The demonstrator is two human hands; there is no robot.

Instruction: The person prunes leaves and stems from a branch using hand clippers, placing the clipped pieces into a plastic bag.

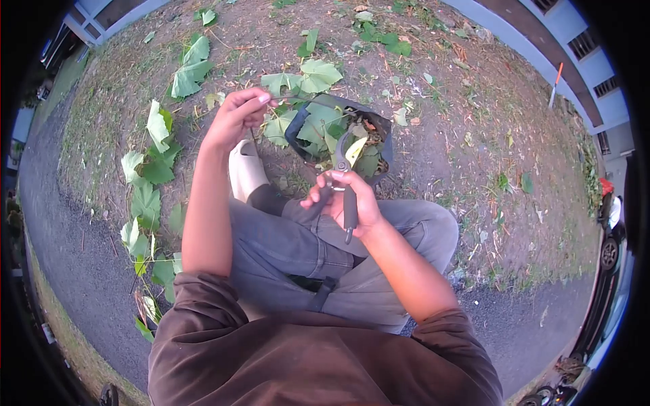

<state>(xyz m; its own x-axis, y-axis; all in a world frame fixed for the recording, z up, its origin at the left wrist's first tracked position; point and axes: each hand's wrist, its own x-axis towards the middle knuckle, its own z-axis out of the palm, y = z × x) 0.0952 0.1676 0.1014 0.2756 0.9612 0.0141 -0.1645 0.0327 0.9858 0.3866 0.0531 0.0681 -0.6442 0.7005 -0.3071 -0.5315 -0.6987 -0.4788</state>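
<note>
My left hand (240, 115) pinches a thin vine stem (291, 98) that runs to the right over the rim of a dark bag. Large green leaves (319, 76) lie around that stem. In my right hand (352, 199) is a pair of pruning shears (350, 203) with dark handles, its blades pointing up and apart. Those blades are in front of the dark bag (381, 125), which stands open on the ground and holds green and brown leaves (318, 125). The blades do not appear to touch the stem.
A leafy vine (145, 199) trails over the ground on my left. A light shoe (247, 170) and my crossed legs are close below the bag. An orange-and-white stick (556, 84) leans near the building wall at the right. Parked cars (609, 254) stand at the far right.
</note>
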